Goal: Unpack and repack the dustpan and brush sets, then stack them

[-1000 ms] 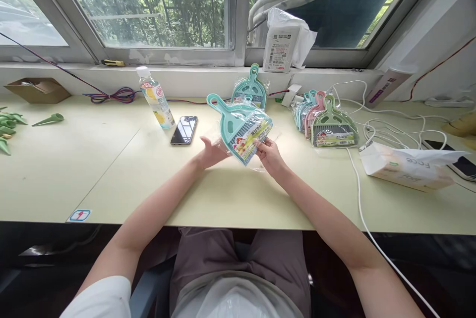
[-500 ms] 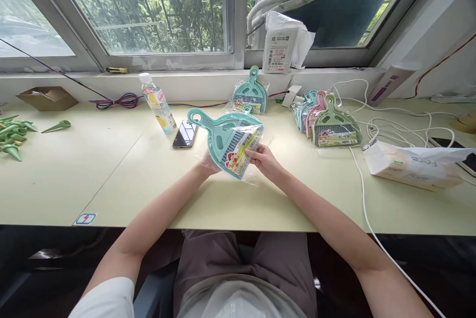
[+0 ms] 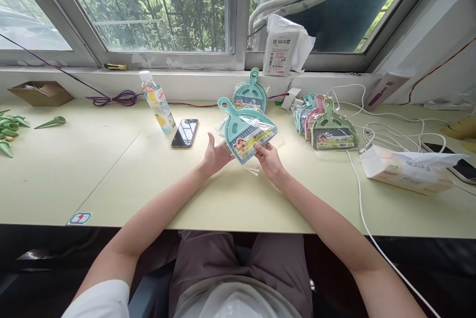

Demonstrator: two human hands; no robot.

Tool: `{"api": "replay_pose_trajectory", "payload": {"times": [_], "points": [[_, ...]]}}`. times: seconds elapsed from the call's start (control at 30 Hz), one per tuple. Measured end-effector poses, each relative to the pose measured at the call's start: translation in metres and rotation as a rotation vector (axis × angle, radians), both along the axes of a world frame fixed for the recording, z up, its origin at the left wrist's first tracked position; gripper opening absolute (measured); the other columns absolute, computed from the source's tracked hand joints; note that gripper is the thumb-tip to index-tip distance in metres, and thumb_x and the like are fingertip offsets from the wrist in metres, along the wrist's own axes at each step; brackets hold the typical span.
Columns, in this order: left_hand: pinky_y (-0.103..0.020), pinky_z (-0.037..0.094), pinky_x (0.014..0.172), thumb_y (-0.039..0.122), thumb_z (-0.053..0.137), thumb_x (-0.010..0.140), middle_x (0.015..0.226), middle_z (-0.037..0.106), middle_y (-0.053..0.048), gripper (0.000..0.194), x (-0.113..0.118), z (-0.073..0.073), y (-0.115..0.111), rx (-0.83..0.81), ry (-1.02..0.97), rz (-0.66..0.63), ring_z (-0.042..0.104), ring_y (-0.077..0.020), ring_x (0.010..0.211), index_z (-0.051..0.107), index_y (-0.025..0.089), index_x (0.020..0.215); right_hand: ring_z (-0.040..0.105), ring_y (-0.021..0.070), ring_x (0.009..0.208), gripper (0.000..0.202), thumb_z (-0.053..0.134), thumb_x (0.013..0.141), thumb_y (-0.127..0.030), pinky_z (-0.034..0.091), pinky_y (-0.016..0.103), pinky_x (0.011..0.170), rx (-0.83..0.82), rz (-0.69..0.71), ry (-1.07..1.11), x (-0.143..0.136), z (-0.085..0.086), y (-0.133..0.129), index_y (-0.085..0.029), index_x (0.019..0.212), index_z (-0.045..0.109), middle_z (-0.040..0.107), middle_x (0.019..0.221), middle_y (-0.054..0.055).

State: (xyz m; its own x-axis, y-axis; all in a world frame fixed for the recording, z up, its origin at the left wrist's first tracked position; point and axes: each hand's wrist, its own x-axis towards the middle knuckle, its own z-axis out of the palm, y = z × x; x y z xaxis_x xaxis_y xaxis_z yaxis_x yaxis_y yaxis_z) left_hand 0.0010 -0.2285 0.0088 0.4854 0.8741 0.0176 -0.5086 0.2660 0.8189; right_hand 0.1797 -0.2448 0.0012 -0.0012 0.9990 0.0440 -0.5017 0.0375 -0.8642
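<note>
A teal dustpan and brush set [image 3: 247, 131], wrapped in clear plastic with a yellow label, is tilted above the table with its handle up to the left. My right hand [image 3: 270, 163] pinches its lower right edge, thumb over the label. On its left side my left hand [image 3: 216, 155] lies with the palm turned up and the thumb spread, fingertips at or just behind the wrapper. Behind, another teal dustpan set [image 3: 251, 91] leans against the wall. A group of wrapped sets stands to the right, a green dustpan set [image 3: 334, 130] in front.
Left of my hands are a phone [image 3: 185, 133] and a drink bottle [image 3: 158, 102]. A tissue pack [image 3: 409, 169] and white cables [image 3: 396, 132] lie on the right. Green cone-shaped pieces [image 3: 11, 127] and a cardboard box [image 3: 40, 94] are at the far left.
The held dustpan set has shifted right and turned, its handle now more upright. My left hand has come out from behind it, thumb spread; my right hand keeps its pinch.
</note>
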Motion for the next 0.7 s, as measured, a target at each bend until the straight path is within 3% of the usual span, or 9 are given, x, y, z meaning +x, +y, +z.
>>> {"api": "replay_pose_trajectory", "payload": {"times": [0.1,0.2,0.3,0.43,0.7], "points": [[-0.049,0.041,0.099,0.080,0.047,0.069,0.124,0.061,-0.010,0.077,0.001,0.001,-0.005,0.075,0.085,-0.008,0.046,-0.0340,0.125,0.058,0.023,0.119,0.064,0.0205,0.105,0.034,0.078,0.065,-0.032,0.051,0.036,0.097,-0.012,-0.029,0.001,0.001,-0.003,0.001,-0.021,0.093,0.062,0.069,0.108,0.003],[-0.044,0.043,0.096,0.048,0.073,0.068,0.123,0.062,-0.008,0.061,0.006,-0.002,-0.011,0.137,0.256,0.069,0.053,-0.0303,0.118,0.055,0.024,0.121,0.066,0.0197,0.101,0.033,0.077,0.066,-0.029,0.052,0.036,0.096,-0.040,-0.025,0.003,0.000,-0.004,0.000,-0.021,0.093,0.062,0.070,0.106,0.003],[-0.043,0.047,0.091,0.029,0.075,0.067,0.113,0.066,-0.008,0.053,0.009,-0.008,-0.012,0.098,0.376,0.136,0.061,-0.0269,0.104,0.056,0.020,0.115,0.068,0.0186,0.096,0.030,0.077,0.065,-0.026,0.054,0.035,0.094,-0.077,-0.020,-0.006,0.000,-0.007,0.002,-0.021,0.091,0.062,0.071,0.102,0.002],[-0.041,0.052,0.082,0.023,0.074,0.065,0.106,0.067,-0.008,0.050,0.008,-0.012,-0.009,0.065,0.402,0.153,0.064,-0.0237,0.090,0.055,0.018,0.111,0.069,0.0193,0.091,0.025,0.075,0.067,-0.025,0.056,0.036,0.090,-0.115,0.024,-0.048,0.004,-0.012,0.008,-0.020,0.088,0.063,0.072,0.099,0.003],[-0.044,0.053,0.083,0.023,0.072,0.067,0.110,0.065,-0.009,0.059,0.005,-0.007,-0.009,0.092,0.402,0.124,0.066,-0.0241,0.090,0.049,0.018,0.121,0.069,0.0193,0.091,0.020,0.074,0.070,-0.025,0.056,0.035,0.090,-0.119,0.061,-0.072,0.007,-0.012,0.011,-0.018,0.085,0.063,0.072,0.101,0.006]]}}
